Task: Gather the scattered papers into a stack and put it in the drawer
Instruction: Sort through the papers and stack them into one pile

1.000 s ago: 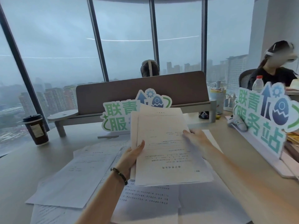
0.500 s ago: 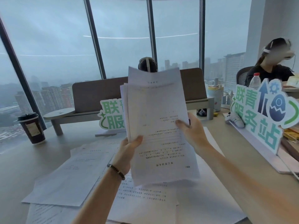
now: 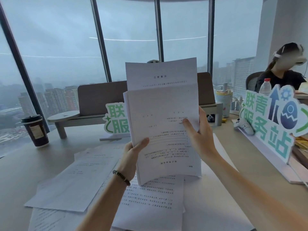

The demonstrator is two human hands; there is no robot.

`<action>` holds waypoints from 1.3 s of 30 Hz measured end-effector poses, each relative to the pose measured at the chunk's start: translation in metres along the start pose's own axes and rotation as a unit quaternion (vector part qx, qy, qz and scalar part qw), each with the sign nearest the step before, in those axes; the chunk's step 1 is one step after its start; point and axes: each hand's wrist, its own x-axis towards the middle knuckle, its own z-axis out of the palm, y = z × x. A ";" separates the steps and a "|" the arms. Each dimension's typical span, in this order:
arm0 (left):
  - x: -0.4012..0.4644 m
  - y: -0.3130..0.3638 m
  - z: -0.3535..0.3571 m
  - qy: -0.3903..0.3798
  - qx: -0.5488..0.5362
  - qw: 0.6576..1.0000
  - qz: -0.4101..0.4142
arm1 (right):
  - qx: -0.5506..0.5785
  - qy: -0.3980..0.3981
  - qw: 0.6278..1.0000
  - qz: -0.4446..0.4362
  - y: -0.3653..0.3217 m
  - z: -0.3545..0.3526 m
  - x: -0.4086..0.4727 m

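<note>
A bundle of printed papers (image 3: 163, 117) stands nearly upright above the desk, its bottom edge low over the loose sheets. One sheet at the back sticks up higher than the rest. My left hand (image 3: 133, 155) grips the bundle's lower left edge, thumb on the front. My right hand (image 3: 198, 135) holds the right edge, thumb pressed on the front page. More printed sheets (image 3: 75, 177) lie scattered and overlapping on the desk (image 3: 25, 172) beneath and to the left. No drawer is in view.
A lidded coffee cup (image 3: 35, 130) stands at the far left. A brown desk divider (image 3: 100, 97) and a green sign (image 3: 116, 120) sit behind the papers. A larger sign (image 3: 273, 124), a white controller (image 3: 243, 126) and a bottle (image 3: 265, 87) are at the right. A person (image 3: 283, 75) sits at the far right.
Both hands have tilted the bundle from lying slanted over the desk to nearly upright and brought it closer. One sheet at the back now stands out higher above the others.
</note>
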 end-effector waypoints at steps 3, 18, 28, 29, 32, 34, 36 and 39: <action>-0.002 -0.001 0.000 0.000 0.009 1.000 0.001 | -0.001 -0.009 1.000 -0.002 0.001 0.000 0.000; -0.002 -0.004 -0.001 0.003 0.017 1.000 0.013 | -0.479 0.037 0.823 -0.302 -0.100 0.005 0.082; -0.001 -0.004 -0.004 0.002 0.016 1.000 0.005 | -0.446 -0.093 0.810 -0.369 -0.097 0.039 0.071; -0.001 -0.005 -0.004 0.003 0.018 1.000 0.004 | -0.440 -0.098 0.815 -0.363 -0.093 0.039 0.068; 0.000 -0.006 -0.004 0.002 0.031 0.999 0.011 | -0.440 -0.107 0.819 -0.351 -0.081 0.037 0.061; 0.000 -0.008 -0.004 0.005 0.038 0.999 0.015 | -0.446 -0.089 0.819 -0.350 -0.078 0.032 0.061; 0.000 -0.009 -0.004 0.010 0.037 0.999 0.016 | -0.478 -0.037 0.809 -0.339 -0.075 0.026 0.063; -0.001 -0.009 -0.004 0.013 0.036 0.999 0.017 | -0.410 0.041 0.883 -0.226 -0.053 0.011 0.057</action>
